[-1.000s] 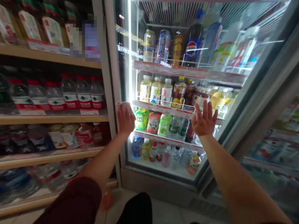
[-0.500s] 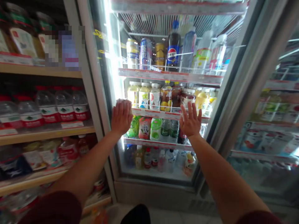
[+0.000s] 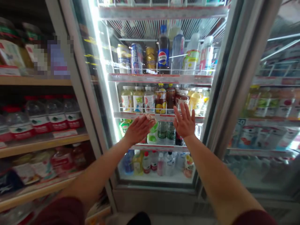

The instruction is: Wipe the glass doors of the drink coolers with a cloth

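Note:
My left hand [image 3: 140,128] lies over the middle of a glass fridge door [image 3: 138,150], its fingers together and pointing right. Under its fingertips a crumpled pale cloth [image 3: 151,117] sticks out; the rest of it is hidden. To the right, my right hand [image 3: 185,121] is spread, palm towards the same door, and holds nothing. Behind the glass stand rows of drinks, among them a dark cola bottle [image 3: 163,50] and capped juice bottles [image 3: 138,99]. Both arms reach forward from dark red sleeves.
At the left, wooden shelves [image 3: 44,145] hold water bottles with red caps [image 3: 38,114] and other packages. A metal door frame [image 3: 225,103] divides this fridge from another glass-fronted one on the right, with more bottles [image 3: 264,101]. A dark rounded shape [image 3: 139,218] shows at the bottom edge.
My left hand has moved right across the glass with the cloth, from the door's left edge to near the middle. The right hand stays spread in about the same place. The view has shifted slightly.

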A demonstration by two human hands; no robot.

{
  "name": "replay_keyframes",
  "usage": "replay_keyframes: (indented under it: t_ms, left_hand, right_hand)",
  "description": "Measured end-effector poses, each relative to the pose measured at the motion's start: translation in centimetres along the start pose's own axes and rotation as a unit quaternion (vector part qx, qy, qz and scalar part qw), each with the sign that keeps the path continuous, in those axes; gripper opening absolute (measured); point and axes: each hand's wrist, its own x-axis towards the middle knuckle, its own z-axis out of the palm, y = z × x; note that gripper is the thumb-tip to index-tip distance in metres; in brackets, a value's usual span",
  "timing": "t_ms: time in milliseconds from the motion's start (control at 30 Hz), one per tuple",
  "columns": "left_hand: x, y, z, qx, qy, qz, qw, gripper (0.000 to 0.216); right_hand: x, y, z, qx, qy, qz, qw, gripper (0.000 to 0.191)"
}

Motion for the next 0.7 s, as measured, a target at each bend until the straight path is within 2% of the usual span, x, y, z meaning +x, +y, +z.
replay_keyframes:
  t_ms: [33, 133, 167, 233, 267, 333, 367, 433, 467, 533, 633, 700]
  left_hand:
    - [1.7, -1.4, -0.5, 0.005, 0.015, -0.020, 1.000, 0.048]
    - [7.7, -5.0, -2.0, 0.028, 0.075, -0.177, 0.981, 0.057]
    - [9.0, -5.1, -2.2, 0.031, 0.094, -0.208, 0.973, 0.058]
    - [9.5, -3.1, -1.7, 0.029, 0.116, -0.215, 0.969, 0.059]
    - [8.6, -1.3, -1.2, 0.022, 0.113, -0.180, 0.977, 0.059]
    - [5.4, 2.8, 0.2, 0.004, 0.092, -0.065, 0.994, 0.056]
    - [3.6, 4.6, 0.9, -0.025, 0.059, 0.070, 0.995, 0.056]
    - [1.1, 6.6, 1.8, -0.046, 0.031, 0.183, 0.981, 0.053]
    - [0.7, 6.8, 2.0, -0.051, 0.023, 0.204, 0.977, 0.052]
    - [1.8, 5.5, 1.6, -0.043, 0.025, 0.144, 0.988, 0.053]
    - [5.3, 3.2, 1.0, -0.030, 0.044, -0.035, 0.998, 0.061]
    - [6.0, 3.8, 1.4, -0.030, 0.051, -0.113, 0.992, 0.063]
  right_hand:
    - [0.0, 0.0, 0.0, -0.001, 0.002, -0.001, 1.000, 0.058]
    - [0.0, 0.0, -0.1, -0.003, 0.006, -0.002, 1.000, 0.057]
    - [0.0, 0.0, -0.1, -0.006, 0.009, -0.003, 1.000, 0.057]
    - [0.0, 0.0, -0.1, -0.012, 0.015, -0.007, 1.000, 0.057]
    - [0.0, 0.0, -0.1, -0.012, 0.017, -0.006, 1.000, 0.056]
    - [0.0, 0.0, -0.1, -0.007, 0.015, -0.002, 1.000, 0.056]
    - [0.0, 0.0, -0.1, -0.003, 0.012, 0.000, 1.000, 0.056]
    - [0.0, 0.0, 0.0, 0.003, 0.008, 0.002, 1.000, 0.055]
    - [0.0, 0.0, 0.0, 0.004, 0.006, 0.003, 1.000, 0.055]
    - [0.0, 0.1, 0.0, 0.005, -0.001, 0.008, 1.000, 0.055]
    - [-0.1, 0.2, 0.0, 0.007, -0.022, 0.017, 1.000, 0.055]
    - [-0.1, 0.3, 0.0, 0.010, -0.035, 0.022, 0.999, 0.055]
